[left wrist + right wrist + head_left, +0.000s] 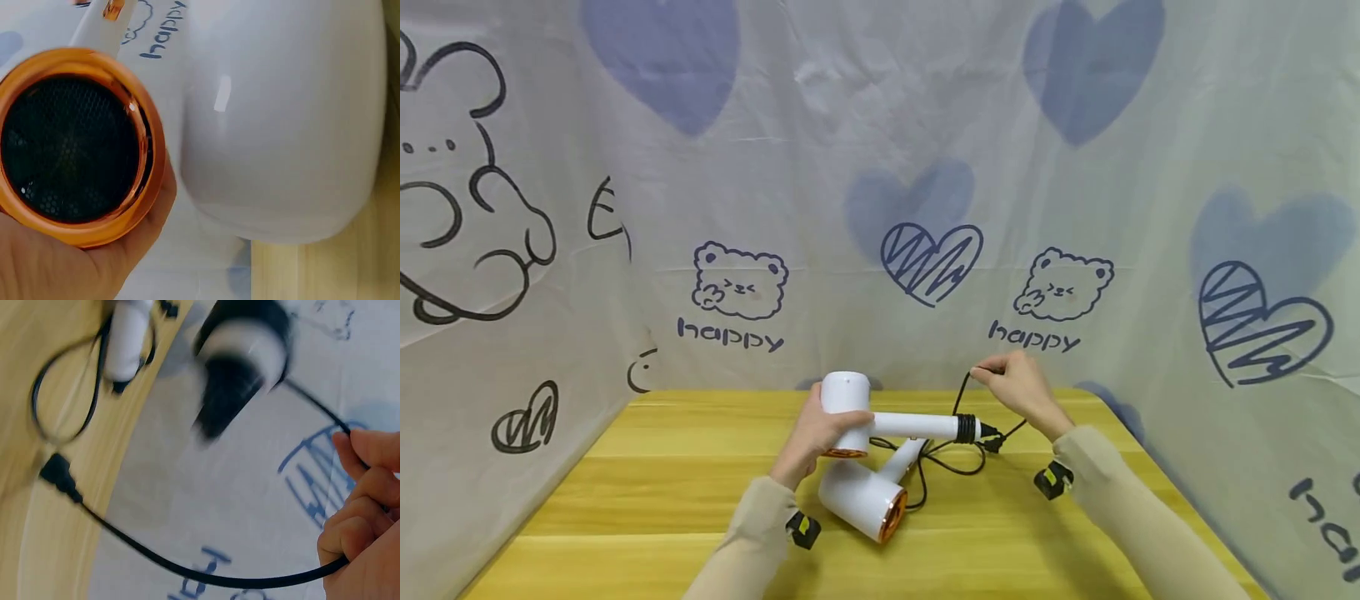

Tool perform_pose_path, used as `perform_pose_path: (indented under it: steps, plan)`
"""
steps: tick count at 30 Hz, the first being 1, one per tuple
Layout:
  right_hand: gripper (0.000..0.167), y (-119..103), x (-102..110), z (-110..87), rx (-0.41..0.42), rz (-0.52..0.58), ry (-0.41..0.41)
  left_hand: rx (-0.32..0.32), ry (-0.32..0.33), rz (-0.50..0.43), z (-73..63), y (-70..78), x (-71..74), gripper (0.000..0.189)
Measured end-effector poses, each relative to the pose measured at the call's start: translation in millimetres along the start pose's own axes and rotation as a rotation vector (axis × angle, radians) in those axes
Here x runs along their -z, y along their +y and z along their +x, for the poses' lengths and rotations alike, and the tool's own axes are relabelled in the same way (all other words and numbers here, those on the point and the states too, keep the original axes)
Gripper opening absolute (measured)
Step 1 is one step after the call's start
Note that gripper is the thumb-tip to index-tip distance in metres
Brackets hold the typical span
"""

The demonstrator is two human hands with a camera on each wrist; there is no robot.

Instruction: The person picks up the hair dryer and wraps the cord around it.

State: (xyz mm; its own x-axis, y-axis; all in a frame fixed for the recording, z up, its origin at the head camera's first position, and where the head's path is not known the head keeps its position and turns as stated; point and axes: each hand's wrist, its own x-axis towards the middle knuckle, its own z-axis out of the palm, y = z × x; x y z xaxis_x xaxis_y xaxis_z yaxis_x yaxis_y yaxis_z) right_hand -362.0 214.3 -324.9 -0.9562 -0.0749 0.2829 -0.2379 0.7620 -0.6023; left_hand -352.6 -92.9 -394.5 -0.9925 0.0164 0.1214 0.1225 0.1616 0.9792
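A white hair dryer (846,396) with an orange-rimmed end is gripped round its barrel by my left hand (808,437), its handle pointing right. Black cord is wound in several turns (966,428) near the handle's end. From there the cord (962,390) runs up to my right hand (1022,387), which pinches it between thumb and fingers. Past that hand the cord hangs in a curve to a black plug (57,475). In the left wrist view, the orange rim (156,144) surrounds a dark mesh, with my thumb below it.
A second white hair dryer (857,500) lies on the yellow wood-grain table (647,492), below the held one. Its black cord (962,472) loops loosely to the right. A printed curtain (850,333) hangs behind the table and along both sides.
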Motion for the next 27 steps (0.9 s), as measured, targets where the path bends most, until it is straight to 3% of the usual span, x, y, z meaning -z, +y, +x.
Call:
perform_pose_path:
  steps: [6, 16, 21, 27]
  plan:
    - [0.026, -12, -6, -8.3, 0.011, 0.019, -0.001, -0.033, 0.089, -0.004, 1.6, -5.6, -3.0, 0.089]
    - [0.024, -25, -13, -17.4, 0.014, 0.064, -0.003, -0.072, 0.259, 0.087, -1.3, -0.1, -5.7, 0.096]
    - [0.026, -27, -14, -20.8, -0.021, 0.112, 0.008, -0.094, 0.309, 0.054, -1.9, 4.2, -8.2, 0.096]
    - [0.027, -27, -17, -24.6, -0.001, 0.106, 0.019, -0.108, 0.362, 0.026, -2.2, 8.4, -9.8, 0.095]
